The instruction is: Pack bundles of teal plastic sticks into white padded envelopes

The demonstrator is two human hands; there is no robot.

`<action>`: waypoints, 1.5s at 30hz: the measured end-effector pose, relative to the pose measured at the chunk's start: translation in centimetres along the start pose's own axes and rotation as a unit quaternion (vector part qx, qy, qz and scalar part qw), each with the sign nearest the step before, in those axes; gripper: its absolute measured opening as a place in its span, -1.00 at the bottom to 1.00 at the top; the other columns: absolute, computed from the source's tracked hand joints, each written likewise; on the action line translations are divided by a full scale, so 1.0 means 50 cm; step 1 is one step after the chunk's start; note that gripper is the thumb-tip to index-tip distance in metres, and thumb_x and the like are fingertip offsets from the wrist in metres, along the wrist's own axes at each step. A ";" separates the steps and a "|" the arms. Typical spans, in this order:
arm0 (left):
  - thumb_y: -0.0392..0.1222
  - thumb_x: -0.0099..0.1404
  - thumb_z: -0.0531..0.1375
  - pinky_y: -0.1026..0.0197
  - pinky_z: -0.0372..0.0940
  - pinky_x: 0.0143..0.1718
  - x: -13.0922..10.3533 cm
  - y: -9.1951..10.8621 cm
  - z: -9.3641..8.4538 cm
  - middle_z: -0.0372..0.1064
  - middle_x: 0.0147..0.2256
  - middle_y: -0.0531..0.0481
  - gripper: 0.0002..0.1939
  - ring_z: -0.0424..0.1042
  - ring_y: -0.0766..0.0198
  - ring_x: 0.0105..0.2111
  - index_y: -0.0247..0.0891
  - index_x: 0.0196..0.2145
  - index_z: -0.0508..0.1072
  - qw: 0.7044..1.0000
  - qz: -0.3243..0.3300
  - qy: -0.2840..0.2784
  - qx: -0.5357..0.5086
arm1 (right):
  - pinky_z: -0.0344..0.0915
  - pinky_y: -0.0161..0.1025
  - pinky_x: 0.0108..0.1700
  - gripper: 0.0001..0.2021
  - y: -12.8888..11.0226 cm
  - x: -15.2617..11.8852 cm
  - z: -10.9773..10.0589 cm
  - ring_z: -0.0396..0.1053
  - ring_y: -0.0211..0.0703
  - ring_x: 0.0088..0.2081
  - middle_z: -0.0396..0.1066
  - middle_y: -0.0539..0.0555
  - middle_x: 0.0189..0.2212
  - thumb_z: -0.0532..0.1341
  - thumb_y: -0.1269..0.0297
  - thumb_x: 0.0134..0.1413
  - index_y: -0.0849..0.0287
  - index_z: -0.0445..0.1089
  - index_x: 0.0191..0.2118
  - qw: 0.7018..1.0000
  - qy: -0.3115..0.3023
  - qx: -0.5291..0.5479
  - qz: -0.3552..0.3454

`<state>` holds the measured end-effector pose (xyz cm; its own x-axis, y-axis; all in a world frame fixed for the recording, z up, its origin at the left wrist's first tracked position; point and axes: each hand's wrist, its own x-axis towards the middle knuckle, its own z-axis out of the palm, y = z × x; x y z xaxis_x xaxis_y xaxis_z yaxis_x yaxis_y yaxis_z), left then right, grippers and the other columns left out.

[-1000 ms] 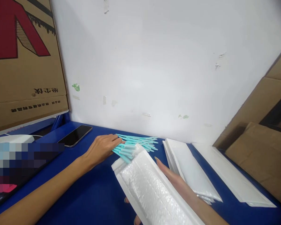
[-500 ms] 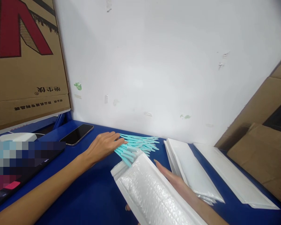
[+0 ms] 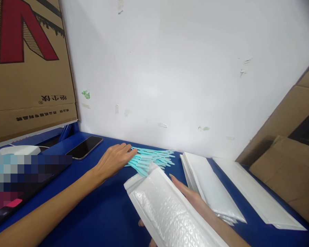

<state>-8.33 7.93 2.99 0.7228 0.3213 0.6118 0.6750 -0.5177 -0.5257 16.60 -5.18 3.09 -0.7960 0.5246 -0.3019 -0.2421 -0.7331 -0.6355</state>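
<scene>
My left hand (image 3: 117,157) is over the near left end of a loose pile of thin turquoise plastic sticks (image 3: 154,157). Its fingers curl down onto some sticks, the thumb lies along them, and the other fingertips are hidden. A white padded bubble mailer (image 3: 170,209) slants across the front, its upper end beside the pile and overlapping the nearest sticks. My right hand (image 3: 186,192) grips this mailer from behind, with the thumb along its right edge and fingertips showing at its left edge. Whether anything is inside the mailer cannot be seen.
To the right lie a stack of white mailers (image 3: 208,185) and another flat mailer (image 3: 254,192). A phone (image 3: 84,147) and a dark device, partly blurred out (image 3: 41,185), sit at left. Cardboard boxes (image 3: 31,82) flank the blue table (image 3: 98,212), with a white wall behind.
My left hand has shifted slightly up and left, and the near ends of the sticks have moved up away from the mailer's mouth. The mailer has turned slightly, its upper left corner moving right.
</scene>
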 end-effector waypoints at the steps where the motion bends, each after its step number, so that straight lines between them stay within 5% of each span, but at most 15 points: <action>1: -0.55 0.29 0.05 0.17 -0.07 -0.52 0.000 0.001 0.000 0.27 -0.49 0.02 -0.74 0.19 0.23 -0.50 -0.23 -0.37 0.37 1.000 -0.002 -0.003 0.005 | 0.27 0.00 -0.05 -0.03 0.000 0.000 0.001 0.49 0.23 -0.16 0.48 0.27 -0.03 -0.03 -0.50 -0.04 0.23 0.29 0.23 1.000 0.000 0.008 0.002; 9: -0.16 0.46 0.10 0.17 -0.06 -0.50 0.005 0.010 -0.004 0.26 -0.52 0.07 -0.72 0.19 0.28 -0.51 -0.22 -0.44 0.34 0.997 0.031 0.072 -0.014 | 0.24 -0.06 -0.04 0.00 0.000 0.010 -0.009 0.49 0.13 -0.18 0.44 0.31 -0.02 -0.09 -0.46 0.03 0.40 0.23 0.25 0.998 -0.026 0.051 0.014; 25: -0.32 0.41 0.11 0.16 -0.01 -0.49 -0.003 0.025 -0.012 0.20 -0.54 0.09 -0.77 0.10 0.29 -0.54 -0.23 -0.44 0.32 0.981 0.106 0.090 -0.135 | 0.24 -0.09 -0.01 -0.02 0.009 0.003 -0.016 0.47 0.09 -0.16 0.41 0.33 0.02 0.06 -0.44 -0.02 0.44 0.30 0.19 0.999 -0.031 0.035 0.010; 31: -0.09 0.41 0.12 0.13 0.09 -0.38 0.011 0.035 -0.034 0.32 -0.46 -0.03 -0.71 0.27 0.17 -0.39 -0.24 -0.45 0.35 0.993 0.036 -0.011 -0.114 | 0.28 -0.10 -0.02 -0.28 0.024 0.003 -0.028 0.49 0.05 -0.16 0.42 0.31 0.02 0.25 -0.09 0.04 0.40 0.34 0.17 1.000 0.007 -0.008 0.006; 36: -0.07 0.29 0.21 0.06 0.17 -0.35 0.013 0.046 -0.034 0.41 -0.39 -0.14 -0.79 0.34 0.04 -0.33 -0.27 -0.36 0.40 0.985 -0.034 -0.139 -0.098 | 0.32 -0.21 -0.09 -0.31 0.019 0.007 -0.026 0.50 0.00 -0.18 0.47 0.26 -0.05 0.20 -0.13 0.08 0.42 0.41 0.10 0.998 0.041 0.011 0.036; 40: -0.13 0.38 0.12 0.14 0.14 -0.46 0.006 0.049 -0.026 0.38 -0.42 -0.09 -0.79 0.35 0.09 -0.35 -0.25 -0.40 0.37 0.978 0.005 -0.154 -0.140 | 0.34 -0.20 -0.09 -0.34 0.019 0.008 -0.024 0.51 -0.02 -0.20 0.49 0.26 -0.07 0.19 -0.12 0.10 0.42 0.42 0.09 0.999 0.043 -0.006 0.030; 45: -0.49 0.32 0.06 0.21 0.12 -0.49 0.001 0.048 -0.024 0.34 -0.33 -0.04 -0.81 0.33 0.16 -0.32 -0.24 -0.25 0.35 0.974 0.087 -0.145 -0.151 | 0.32 -0.13 -0.03 -0.33 0.027 0.008 -0.029 0.52 0.00 -0.20 0.48 0.31 -0.06 0.16 -0.10 0.14 0.41 0.37 0.15 0.999 0.033 -0.015 0.016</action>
<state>-6.86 5.76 2.50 0.8636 0.3954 0.3128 0.4956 -0.7796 -0.3828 16.78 -5.31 1.08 -0.7646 0.5289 -0.3682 -0.1997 -0.7376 -0.6450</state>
